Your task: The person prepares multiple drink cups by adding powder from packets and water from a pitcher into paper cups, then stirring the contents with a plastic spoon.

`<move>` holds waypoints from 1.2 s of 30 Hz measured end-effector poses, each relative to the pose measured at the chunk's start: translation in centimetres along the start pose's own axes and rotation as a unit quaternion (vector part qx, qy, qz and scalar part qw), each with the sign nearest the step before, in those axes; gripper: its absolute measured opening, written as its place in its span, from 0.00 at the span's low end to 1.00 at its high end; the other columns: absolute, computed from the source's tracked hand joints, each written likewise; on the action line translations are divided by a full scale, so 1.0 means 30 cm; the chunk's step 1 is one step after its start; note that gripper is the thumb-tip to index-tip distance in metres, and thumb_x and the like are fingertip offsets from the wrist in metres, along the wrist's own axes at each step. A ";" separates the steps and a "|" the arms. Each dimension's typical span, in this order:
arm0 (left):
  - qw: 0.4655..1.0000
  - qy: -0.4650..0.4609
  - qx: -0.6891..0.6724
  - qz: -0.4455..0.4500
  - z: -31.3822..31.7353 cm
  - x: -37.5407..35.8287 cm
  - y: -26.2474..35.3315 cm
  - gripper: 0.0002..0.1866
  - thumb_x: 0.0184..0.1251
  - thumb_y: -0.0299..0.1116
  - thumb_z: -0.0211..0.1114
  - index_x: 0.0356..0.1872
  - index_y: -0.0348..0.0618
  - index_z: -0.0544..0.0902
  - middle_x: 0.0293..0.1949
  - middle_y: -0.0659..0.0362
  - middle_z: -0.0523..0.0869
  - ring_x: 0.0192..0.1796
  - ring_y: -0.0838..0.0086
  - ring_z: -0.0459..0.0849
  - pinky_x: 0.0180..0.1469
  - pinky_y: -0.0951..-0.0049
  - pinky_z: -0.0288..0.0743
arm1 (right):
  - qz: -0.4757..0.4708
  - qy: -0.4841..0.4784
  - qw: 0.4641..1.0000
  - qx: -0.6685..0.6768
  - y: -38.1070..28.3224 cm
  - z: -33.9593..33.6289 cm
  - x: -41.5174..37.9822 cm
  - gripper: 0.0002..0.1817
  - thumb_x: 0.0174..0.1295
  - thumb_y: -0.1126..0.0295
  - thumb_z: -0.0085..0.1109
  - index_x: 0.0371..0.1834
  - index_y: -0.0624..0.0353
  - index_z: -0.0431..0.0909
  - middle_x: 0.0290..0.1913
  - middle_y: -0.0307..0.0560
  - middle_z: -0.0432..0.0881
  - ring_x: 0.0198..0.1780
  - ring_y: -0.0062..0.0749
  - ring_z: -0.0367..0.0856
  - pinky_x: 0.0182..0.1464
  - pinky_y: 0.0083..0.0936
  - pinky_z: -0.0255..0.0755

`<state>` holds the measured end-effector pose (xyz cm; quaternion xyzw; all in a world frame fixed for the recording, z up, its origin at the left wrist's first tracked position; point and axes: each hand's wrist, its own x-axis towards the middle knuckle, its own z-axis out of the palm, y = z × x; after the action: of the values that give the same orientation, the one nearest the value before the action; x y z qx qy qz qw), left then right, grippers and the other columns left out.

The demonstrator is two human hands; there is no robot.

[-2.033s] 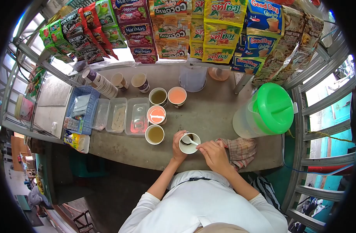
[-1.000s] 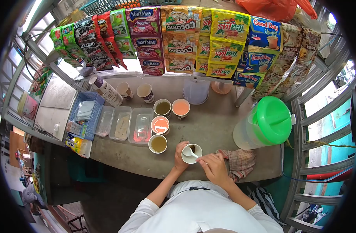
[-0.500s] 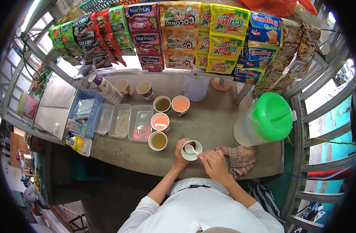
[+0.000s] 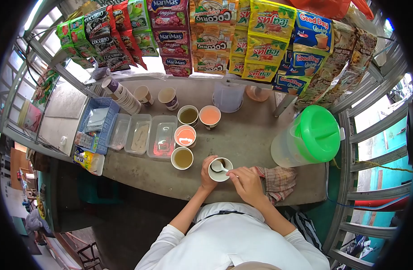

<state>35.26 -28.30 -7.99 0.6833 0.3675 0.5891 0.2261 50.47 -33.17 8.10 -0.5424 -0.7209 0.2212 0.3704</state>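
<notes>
My left hand (image 4: 208, 173) is wrapped round the side of a paper cup (image 4: 220, 176) near the table's front edge. A dark liquid shows inside the cup. In my right hand (image 4: 246, 182) is the handle of a white spoon (image 4: 219, 167), its bowl dipped into that cup. A checked cloth (image 4: 279, 182) lies just right of my right hand. Up and to the left stand two cups of orange drink, one orange cup (image 4: 210, 115) and another orange cup (image 4: 185, 135), and two of greenish-brown drink, a far cup (image 4: 188, 115) and a near cup (image 4: 182, 158).
A jug with a green lid (image 4: 317, 135) stands at the right. Clear plastic tubs (image 4: 162, 135), a blue basket (image 4: 98, 121) and stacked paper cups (image 4: 121, 95) line the left. Drink sachets (image 4: 265, 40) hang across the back above the table (image 4: 247, 135).
The spoon has shifted slightly within the cup, with my right hand a little higher in view. My left hand keeps its hold on the cup. The whole view has moved slightly.
</notes>
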 end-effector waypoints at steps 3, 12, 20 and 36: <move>1.000 -0.004 -0.004 -0.005 0.000 0.001 0.001 0.38 0.44 0.23 0.77 0.59 0.43 0.66 0.53 0.45 0.80 0.53 0.50 0.81 0.56 0.57 0.76 | 0.007 0.012 1.000 0.014 -0.005 -0.014 0.004 0.08 0.66 0.66 0.57 0.38 0.57 0.84 0.29 0.40 0.82 0.31 0.31 0.76 0.37 0.29 0.59; 1.000 -0.013 0.011 0.016 -0.002 0.001 -0.004 0.38 0.47 0.25 0.79 0.59 0.42 0.65 0.55 0.45 0.79 0.54 0.55 0.82 0.56 0.61 0.78 | 0.015 0.014 0.999 -0.034 0.015 -0.017 -0.009 0.09 0.65 0.64 0.60 0.39 0.56 0.85 0.25 0.40 0.81 0.29 0.30 0.74 0.37 0.29 0.59; 1.000 -0.013 -0.010 0.014 -0.001 0.000 -0.002 0.38 0.45 0.21 0.76 0.59 0.42 0.66 0.53 0.44 0.80 0.54 0.50 0.81 0.56 0.57 0.77 | 0.003 0.036 0.999 -0.026 0.015 -0.012 -0.029 0.09 0.65 0.64 0.60 0.39 0.57 0.85 0.27 0.41 0.82 0.30 0.31 0.76 0.37 0.30 0.59; 0.999 -0.012 -0.005 0.029 0.000 0.001 -0.001 0.36 0.47 0.21 0.75 0.59 0.42 0.66 0.53 0.44 0.80 0.54 0.50 0.81 0.57 0.56 0.76 | -0.019 -0.064 0.996 -0.060 -0.003 -0.080 -0.006 0.09 0.67 0.67 0.52 0.36 0.58 0.80 0.33 0.42 0.80 0.36 0.36 0.77 0.42 0.32 0.60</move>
<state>35.26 -28.25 -8.00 0.6993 0.3414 0.5894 0.2168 52.29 -33.55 9.62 -0.5348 -0.7650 0.2050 0.2946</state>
